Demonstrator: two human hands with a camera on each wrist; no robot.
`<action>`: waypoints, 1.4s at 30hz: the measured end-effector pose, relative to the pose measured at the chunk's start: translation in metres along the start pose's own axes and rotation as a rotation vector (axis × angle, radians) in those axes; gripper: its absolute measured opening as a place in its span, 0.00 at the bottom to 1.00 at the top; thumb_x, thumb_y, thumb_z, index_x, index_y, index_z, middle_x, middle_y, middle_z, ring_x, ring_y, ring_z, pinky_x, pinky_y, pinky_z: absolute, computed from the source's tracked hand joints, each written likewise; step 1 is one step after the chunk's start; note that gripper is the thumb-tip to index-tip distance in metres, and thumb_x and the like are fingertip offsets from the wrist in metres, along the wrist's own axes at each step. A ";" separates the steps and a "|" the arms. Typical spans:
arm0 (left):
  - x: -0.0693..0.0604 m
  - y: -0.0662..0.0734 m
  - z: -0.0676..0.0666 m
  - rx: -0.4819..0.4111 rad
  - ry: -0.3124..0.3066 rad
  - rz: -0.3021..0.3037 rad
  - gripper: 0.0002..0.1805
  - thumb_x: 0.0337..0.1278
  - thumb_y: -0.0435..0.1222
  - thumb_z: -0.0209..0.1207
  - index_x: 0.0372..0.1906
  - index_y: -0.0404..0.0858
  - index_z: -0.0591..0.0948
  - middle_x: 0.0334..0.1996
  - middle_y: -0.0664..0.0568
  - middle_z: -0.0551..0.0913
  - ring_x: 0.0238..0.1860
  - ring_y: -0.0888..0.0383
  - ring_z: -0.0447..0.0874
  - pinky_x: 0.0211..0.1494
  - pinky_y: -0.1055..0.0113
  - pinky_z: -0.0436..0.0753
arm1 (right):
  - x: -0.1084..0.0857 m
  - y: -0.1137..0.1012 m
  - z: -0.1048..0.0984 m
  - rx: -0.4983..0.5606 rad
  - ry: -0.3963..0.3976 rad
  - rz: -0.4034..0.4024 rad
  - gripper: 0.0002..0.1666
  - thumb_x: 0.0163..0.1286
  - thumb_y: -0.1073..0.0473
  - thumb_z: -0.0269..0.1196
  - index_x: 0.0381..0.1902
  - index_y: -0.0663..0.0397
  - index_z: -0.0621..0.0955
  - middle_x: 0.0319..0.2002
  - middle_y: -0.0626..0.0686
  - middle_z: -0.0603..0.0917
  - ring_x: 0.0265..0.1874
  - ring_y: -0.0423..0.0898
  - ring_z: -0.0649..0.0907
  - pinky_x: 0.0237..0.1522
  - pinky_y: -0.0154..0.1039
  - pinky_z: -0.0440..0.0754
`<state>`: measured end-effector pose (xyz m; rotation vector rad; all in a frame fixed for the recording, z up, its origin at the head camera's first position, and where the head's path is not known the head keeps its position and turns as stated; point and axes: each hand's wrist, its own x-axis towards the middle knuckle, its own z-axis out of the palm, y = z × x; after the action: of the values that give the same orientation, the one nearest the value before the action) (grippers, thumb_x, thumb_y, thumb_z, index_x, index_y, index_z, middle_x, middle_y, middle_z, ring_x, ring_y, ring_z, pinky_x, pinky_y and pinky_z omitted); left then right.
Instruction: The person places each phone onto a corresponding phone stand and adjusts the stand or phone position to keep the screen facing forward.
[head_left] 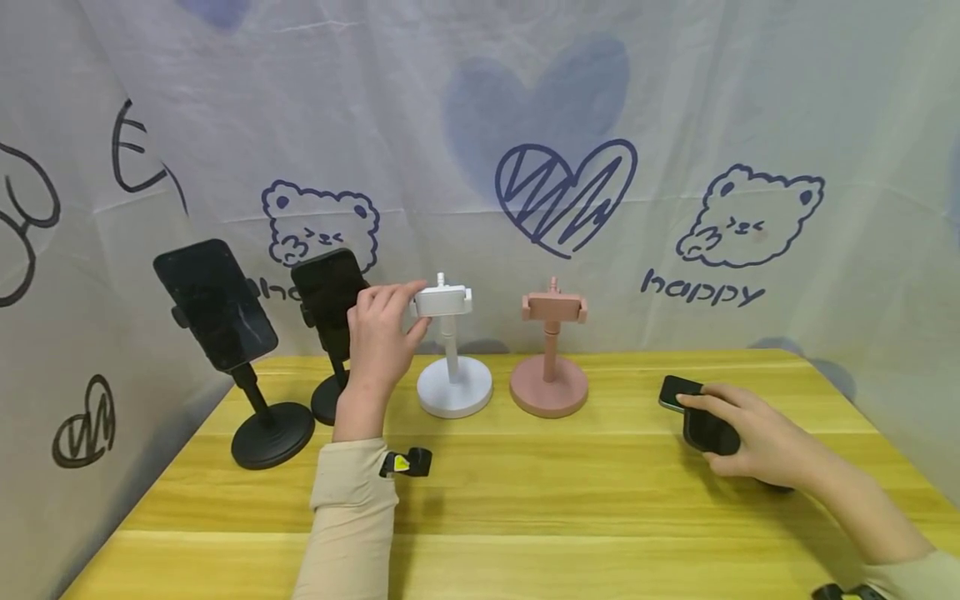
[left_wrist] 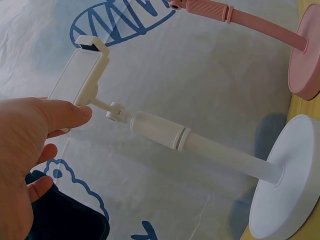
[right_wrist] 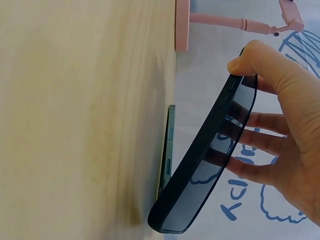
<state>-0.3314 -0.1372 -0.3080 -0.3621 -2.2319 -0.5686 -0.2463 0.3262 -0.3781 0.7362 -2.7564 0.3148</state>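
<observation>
My left hand (head_left: 378, 333) pinches the left end of the clamp on a white phone stand (head_left: 454, 392), thumb in front in the left wrist view. The stand is upright, its clamp (left_wrist: 75, 75) holding no phone. Over at the right, my right hand (head_left: 757, 437) grips a black smartphone (right_wrist: 205, 150) by its edges, tilted with one end raised. Whether its low end touches the table, I cannot tell. Another phone (head_left: 678, 390) lies flat on the table just behind it, partly covered in the head view.
A pink phone stand (head_left: 549, 390) stands right of the white one. To the left, two black stands (head_left: 272, 437) bear dark phones (head_left: 217, 304). A printed cloth (head_left: 450, 125) hangs behind the wooden table (head_left: 525, 500).
</observation>
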 end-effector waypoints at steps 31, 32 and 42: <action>0.002 -0.001 0.002 -0.013 0.004 0.003 0.24 0.53 0.37 0.69 0.58 0.45 0.80 0.52 0.47 0.83 0.55 0.47 0.71 0.58 0.46 0.70 | 0.003 -0.009 -0.002 -0.002 0.081 -0.050 0.48 0.45 0.58 0.75 0.67 0.34 0.72 0.58 0.63 0.76 0.53 0.63 0.77 0.43 0.59 0.81; 0.002 -0.001 0.002 -0.016 0.003 0.005 0.24 0.53 0.37 0.69 0.58 0.45 0.80 0.52 0.47 0.83 0.54 0.47 0.70 0.58 0.47 0.70 | 0.003 -0.011 -0.003 0.003 0.076 -0.048 0.48 0.45 0.58 0.75 0.67 0.32 0.71 0.58 0.63 0.75 0.53 0.62 0.77 0.42 0.58 0.82; 0.001 -0.001 0.002 -0.017 0.001 0.001 0.24 0.54 0.37 0.69 0.57 0.45 0.80 0.52 0.47 0.84 0.54 0.47 0.71 0.58 0.46 0.70 | 0.009 -0.025 -0.005 -0.049 0.178 -0.176 0.50 0.40 0.58 0.76 0.66 0.37 0.73 0.56 0.59 0.77 0.49 0.54 0.79 0.35 0.46 0.83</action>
<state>-0.3336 -0.1368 -0.3081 -0.3716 -2.2273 -0.5869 -0.2399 0.3021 -0.3672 0.8850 -2.5039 0.2610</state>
